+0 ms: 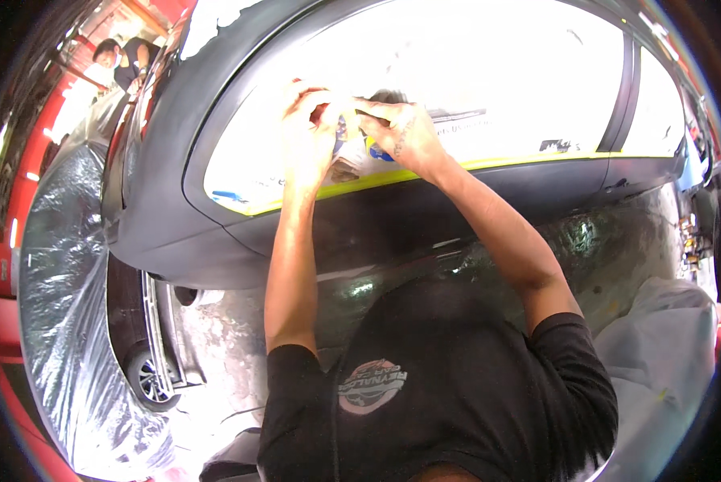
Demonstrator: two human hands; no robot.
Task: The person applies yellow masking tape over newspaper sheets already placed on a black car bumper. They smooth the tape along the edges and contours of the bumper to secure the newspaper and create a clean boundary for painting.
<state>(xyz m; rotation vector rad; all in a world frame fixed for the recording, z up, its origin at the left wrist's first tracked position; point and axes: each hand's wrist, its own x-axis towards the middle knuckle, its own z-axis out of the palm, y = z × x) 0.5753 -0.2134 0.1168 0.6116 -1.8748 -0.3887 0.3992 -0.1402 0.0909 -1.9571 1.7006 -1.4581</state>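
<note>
Both hands are raised in front of a dark car's side window, which is covered with white masking paper. Yellow masking tape runs along the lower edge of the paper. My left hand has its fingers curled inward near the paper's lower left part. Just right of it, my right hand is closed in a pinch, its fingertips pointing toward the left hand. Small yellow and blue patches show between and under the hands; glare and the fingers hide what they belong to.
The dark matte car body curves around the window. Clear plastic sheeting drapes over something at left, near a car wheel. Greyish sheeting covers something at right. Another person is at the far left.
</note>
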